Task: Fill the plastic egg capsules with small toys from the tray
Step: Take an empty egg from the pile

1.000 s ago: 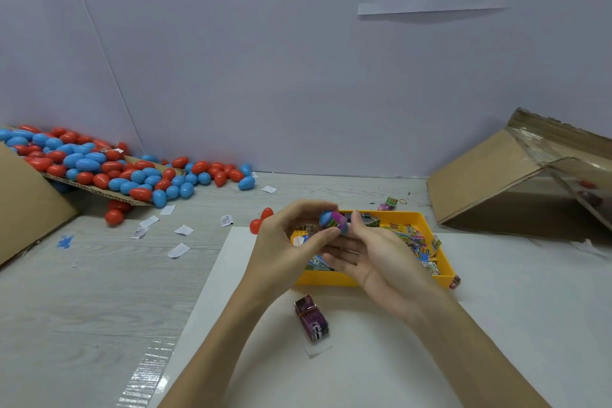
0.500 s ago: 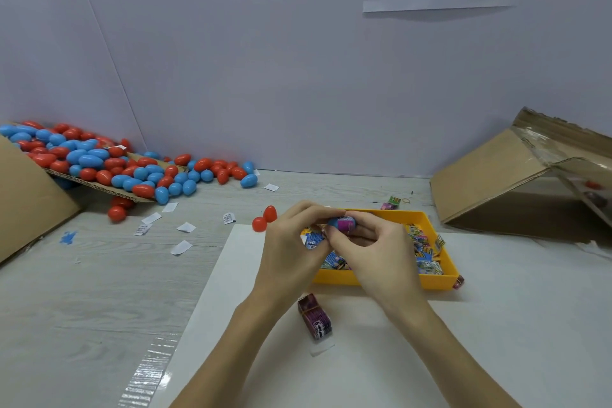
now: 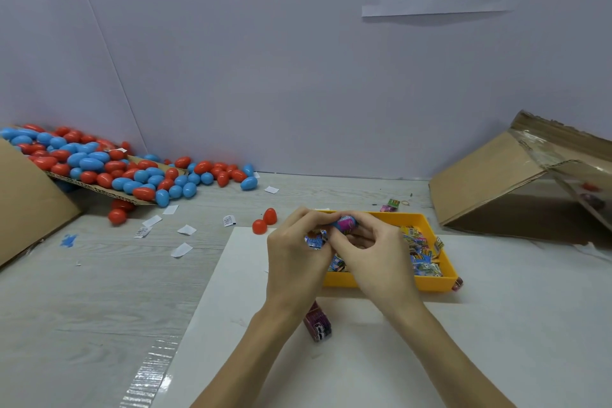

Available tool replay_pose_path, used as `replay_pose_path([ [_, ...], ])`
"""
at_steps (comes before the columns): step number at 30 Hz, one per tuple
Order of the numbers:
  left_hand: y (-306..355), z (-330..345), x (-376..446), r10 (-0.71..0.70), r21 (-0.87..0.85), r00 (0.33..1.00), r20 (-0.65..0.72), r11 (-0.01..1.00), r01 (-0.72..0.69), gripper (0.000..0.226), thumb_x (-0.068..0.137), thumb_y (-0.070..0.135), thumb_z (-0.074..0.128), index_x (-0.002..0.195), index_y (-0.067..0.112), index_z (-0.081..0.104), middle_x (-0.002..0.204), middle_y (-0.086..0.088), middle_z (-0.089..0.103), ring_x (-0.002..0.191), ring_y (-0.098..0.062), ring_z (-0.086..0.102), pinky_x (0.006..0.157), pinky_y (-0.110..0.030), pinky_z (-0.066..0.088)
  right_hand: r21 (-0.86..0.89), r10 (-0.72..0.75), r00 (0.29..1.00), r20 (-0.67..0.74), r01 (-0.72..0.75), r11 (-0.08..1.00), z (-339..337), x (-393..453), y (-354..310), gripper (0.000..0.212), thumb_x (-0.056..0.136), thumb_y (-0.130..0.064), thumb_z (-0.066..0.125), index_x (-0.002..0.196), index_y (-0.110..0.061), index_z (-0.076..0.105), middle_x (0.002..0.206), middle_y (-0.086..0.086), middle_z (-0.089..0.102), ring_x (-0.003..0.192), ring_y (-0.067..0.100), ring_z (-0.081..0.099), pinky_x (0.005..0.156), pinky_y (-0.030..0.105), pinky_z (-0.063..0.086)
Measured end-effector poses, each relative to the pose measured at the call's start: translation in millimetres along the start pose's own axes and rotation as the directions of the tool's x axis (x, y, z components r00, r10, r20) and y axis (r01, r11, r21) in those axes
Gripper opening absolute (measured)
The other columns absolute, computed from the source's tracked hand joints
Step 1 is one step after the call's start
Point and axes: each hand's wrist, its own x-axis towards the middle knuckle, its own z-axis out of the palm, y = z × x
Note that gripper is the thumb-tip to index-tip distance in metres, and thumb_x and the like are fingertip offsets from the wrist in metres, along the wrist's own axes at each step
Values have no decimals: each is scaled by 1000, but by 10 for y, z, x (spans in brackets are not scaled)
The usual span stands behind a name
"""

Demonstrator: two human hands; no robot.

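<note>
Between our hands, in the single head view, sits a small blue plastic egg capsule half (image 3: 344, 224) with a pink-wrapped toy poking out of it. Our left hand (image 3: 294, 255) and right hand (image 3: 374, 255) meet over the shallow yellow plastic tray (image 3: 433, 283); both have their fingertips curled around the capsule, pinching it from either side. Whether a second capsule half is tucked in our left hand, we cannot tell.

We judge the step to be seating the toy. To do it well we would keep the half steady in the right hand's fingers and press the toy squarely down, so no wrapper catches in the rim.

Under our hands the tray holds colourful wrapped small toys (image 3: 422, 253), and its near wall lies just beyond our wrists. Nearer to us than the wrists lies a purple wrapped toy packet (image 3: 317, 325) on the white sheet. Left of the hands stand two loose red egg halves (image 3: 264, 221), and farther left the heap of red and blue plastic eggs (image 3: 99, 166). Right of the hands the table runs open toward the tilted brown cardboard box (image 3: 496, 182).
</note>
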Motion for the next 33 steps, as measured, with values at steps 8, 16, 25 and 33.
replay_pose_path([
  [8,-155,-170,85,-91,-152,969,229,980,128,43,82,13,85,122,25,76,108,18,77,100,-5,72,88,-16,55,119,115,965,235,-145,982,-269,168,105,18,99,-23,66,108,-12,77,90,5,80,89,18,77,73,23,60],
  [16,-244,-135,62,18,114,999,40,993,-23,20,95,6,71,109,18,77,97,14,70,95,-1,60,79,-14,48,918,440,858,265,-364,157,-631,548,1,30,107,-19,51,121,3,66,96,17,76,82,23,75,63,24,60],
  [25,-301,-137,68,-21,154,997,74,988,9,12,94,8,73,100,18,78,90,17,67,92,-3,58,77,-10,44,989,417,906,-80,20,146,-1428,1244,-197,43,112,-27,33,105,-6,70,81,7,70,70,13,64,62,20,51],
  [33,-538,-276,190,-434,144,889,-144,880,452,14,102,18,61,103,29,71,104,7,70,101,-13,63,83,-28,52,380,274,954,122,-300,875,-397,463,305,43,110,-29,43,100,-2,74,73,8,70,61,14,64,55,22,52],
])
